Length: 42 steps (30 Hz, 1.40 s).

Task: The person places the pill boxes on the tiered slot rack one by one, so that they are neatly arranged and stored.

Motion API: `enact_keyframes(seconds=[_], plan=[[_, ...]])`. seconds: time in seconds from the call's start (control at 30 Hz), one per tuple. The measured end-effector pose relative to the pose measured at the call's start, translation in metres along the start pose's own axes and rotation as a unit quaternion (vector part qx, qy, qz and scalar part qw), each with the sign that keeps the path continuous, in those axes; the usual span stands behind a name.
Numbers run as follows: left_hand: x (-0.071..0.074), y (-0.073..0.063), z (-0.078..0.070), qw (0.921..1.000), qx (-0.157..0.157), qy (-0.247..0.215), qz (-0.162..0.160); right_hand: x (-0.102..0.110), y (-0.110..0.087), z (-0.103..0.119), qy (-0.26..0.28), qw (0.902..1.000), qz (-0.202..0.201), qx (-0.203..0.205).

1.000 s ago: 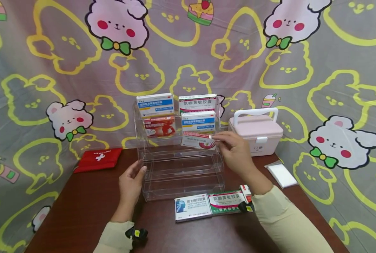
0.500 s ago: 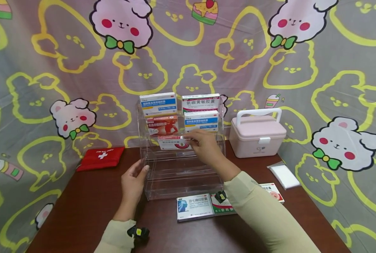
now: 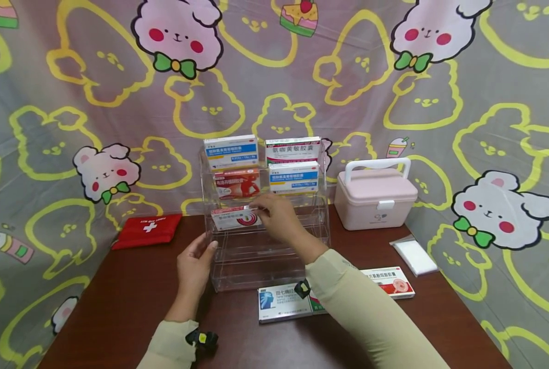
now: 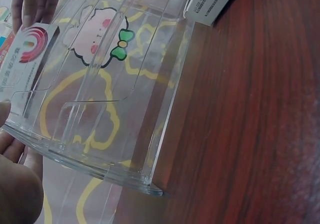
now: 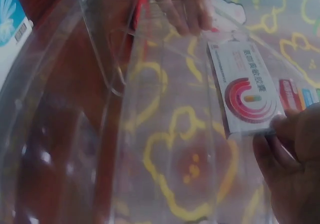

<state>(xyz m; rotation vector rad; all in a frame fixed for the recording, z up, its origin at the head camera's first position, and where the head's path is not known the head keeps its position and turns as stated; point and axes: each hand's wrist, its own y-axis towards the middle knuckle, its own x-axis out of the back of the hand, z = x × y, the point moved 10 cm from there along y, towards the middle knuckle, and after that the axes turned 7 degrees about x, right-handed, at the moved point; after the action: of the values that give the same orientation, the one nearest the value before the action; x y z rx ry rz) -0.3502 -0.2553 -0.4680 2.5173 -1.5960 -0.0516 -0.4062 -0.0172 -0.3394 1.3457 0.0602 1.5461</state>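
My right hand (image 3: pixel 281 218) pinches the right end of a white medicine box (image 3: pixel 230 219) with a red top edge and a red ring print. The box sits at the left of the third tier of a clear display rack (image 3: pixel 260 275), just under a red medicine box (image 3: pixel 237 184). My left hand (image 3: pixel 194 264) grips the rack's left side panel, thumb on one face and fingers on the other. In the right wrist view the white box (image 5: pixel 245 92) is held at one corner between thumb and fingers.
Blue-and-white boxes (image 3: pixel 231 152) and a green-and-red one (image 3: pixel 293 149) fill the upper tiers. More boxes (image 3: pixel 283 302) lie before the rack. A red first aid pouch (image 3: pixel 147 230), a pink carry case (image 3: pixel 378 200) and a white packet (image 3: pixel 414 256) stand around it.
My right hand has carried the white medicine box from the rack's right side leftward and down into the third tier's left end. The left hand keeps its grip on the rack.
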Motion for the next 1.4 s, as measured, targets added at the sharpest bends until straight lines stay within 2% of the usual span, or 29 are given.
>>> enact_keyframes(seconds=[0.27, 0.43, 0.57, 0.7, 0.83, 0.93, 1.03, 1.17, 1.3, 1.4], plan=[[-0.002, 0.001, 0.001, 1.0000, -0.006, -0.005, 0.000, -0.009, -0.007, -0.007, 0.023, 0.9996, -0.009, -0.014], [-0.001, 0.001, 0.000, 0.9999, -0.005, -0.014, -0.003, -0.002, -0.017, -0.006, 0.017, 0.9997, -0.010, -0.011], [-0.002, 0.001, -0.001, 0.9998, -0.004, -0.017, -0.002, 0.024, -0.039, -0.008, 0.022, 0.9990, -0.039, -0.004], [-0.003, 0.000, -0.001, 0.9998, -0.005, -0.021, 0.003, 0.066, -0.075, -0.023, 0.028, 0.9961, -0.084, 0.000], [-0.003, -0.001, -0.001, 0.9997, -0.004, -0.026, 0.002, 0.110, -0.121, -0.059, 0.030, 0.9922, -0.104, -0.062], [-0.002, -0.001, -0.001, 0.9996, -0.004, -0.029, -0.003, 0.131, -0.160, -0.093, 0.013, 0.9890, -0.071, -0.129], [-0.002, -0.002, -0.001, 0.9996, 0.000, -0.027, -0.004, 0.136, -0.202, -0.126, -0.004, 0.9836, -0.003, -0.181], [-0.002, -0.004, 0.001, 0.9997, 0.007, -0.024, 0.002, 0.137, -0.252, -0.158, -0.010, 0.9694, 0.084, -0.230], [-0.002, -0.005, 0.000, 0.9998, 0.009, -0.019, 0.004, 0.143, -0.282, -0.179, 0.014, 0.9579, 0.120, -0.260], [-0.002, -0.005, -0.003, 0.9999, 0.006, -0.014, 0.007, 0.148, -0.294, -0.188, 0.029, 0.9552, 0.134, -0.263]])
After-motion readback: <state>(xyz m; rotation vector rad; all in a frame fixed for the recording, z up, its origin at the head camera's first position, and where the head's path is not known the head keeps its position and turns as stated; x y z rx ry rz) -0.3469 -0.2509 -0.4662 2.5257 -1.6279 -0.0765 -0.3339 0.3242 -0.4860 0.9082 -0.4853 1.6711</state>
